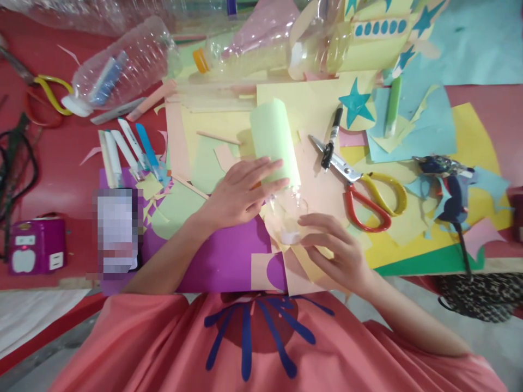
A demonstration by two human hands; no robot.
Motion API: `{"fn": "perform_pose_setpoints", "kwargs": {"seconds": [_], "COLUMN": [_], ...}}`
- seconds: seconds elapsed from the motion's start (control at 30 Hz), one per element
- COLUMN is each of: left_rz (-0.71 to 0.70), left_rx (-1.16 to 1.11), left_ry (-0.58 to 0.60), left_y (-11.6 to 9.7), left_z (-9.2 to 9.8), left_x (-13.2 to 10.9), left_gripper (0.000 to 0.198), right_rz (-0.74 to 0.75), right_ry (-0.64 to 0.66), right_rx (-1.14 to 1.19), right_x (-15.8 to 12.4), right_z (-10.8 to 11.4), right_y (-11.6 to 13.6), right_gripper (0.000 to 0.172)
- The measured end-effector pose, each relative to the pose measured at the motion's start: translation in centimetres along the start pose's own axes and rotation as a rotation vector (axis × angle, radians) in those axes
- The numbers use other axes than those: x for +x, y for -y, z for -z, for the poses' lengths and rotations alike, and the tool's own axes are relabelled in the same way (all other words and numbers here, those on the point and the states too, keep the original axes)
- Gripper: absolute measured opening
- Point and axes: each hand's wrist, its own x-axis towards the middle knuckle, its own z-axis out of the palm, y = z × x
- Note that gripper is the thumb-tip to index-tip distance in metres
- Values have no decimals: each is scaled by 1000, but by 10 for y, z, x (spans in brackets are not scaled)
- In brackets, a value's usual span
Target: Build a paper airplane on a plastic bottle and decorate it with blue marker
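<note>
In the head view, a bottle (285, 204) in a pale green paper wrap (273, 136) lies between the hands. The left hand (241, 190) closes loosely over the wrap, fingers nearly straight. The right hand's (339, 250) fingers are parted and half bent beside the cap (290, 237); whether they touch it, I cannot tell. Scissors (346, 170) lie near.

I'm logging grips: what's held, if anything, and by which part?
The left hand holds the bottle by its green paper wrap; whether the right hand grips its cap is unclear.
</note>
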Motion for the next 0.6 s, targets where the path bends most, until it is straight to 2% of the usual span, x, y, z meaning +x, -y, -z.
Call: {"fn": "perform_pose_setpoints", "kwargs": {"seconds": [0.13,0.2,0.3,0.37,0.4,0.47,0.5,0.57,0.6], "left_rz": [-91,-117,-153,-168,-169,-162,-159,-150,-147], "left_rx": [63,100,119,108,101,89,82,68,60], "left_ry": [35,40,51,64,67,76,84,98,103], "left_y": [-7,-9,-10,-9,-9,-8,-8,-9,-9], "left_z": [5,5,4,3,2,2,2,2,2], "left_x": [2,2,1,1,1,2,2,2,2], "left_gripper": [57,56,53,52,52,51,51,53,55], "right_rz": [-94,-91,-94,-210,-284,-454,-548,-790,-900], "right_ry": [-42,-40,-29,-160,-344,-701,-794,-799,-755], "right_rx": [178,215,210,243,254,58,-111,-447,-594], "right_x": [-19,-26,-34,-37,-38,-40,-42,-46,-48], "right_z": [-8,-10,-1,17,29,58,73,101,111], "right_y": [11,14,9,-3,-13,-36,-49,-72,-81], "right_gripper": [24,24,26,33,28,16,16,22,28]}}
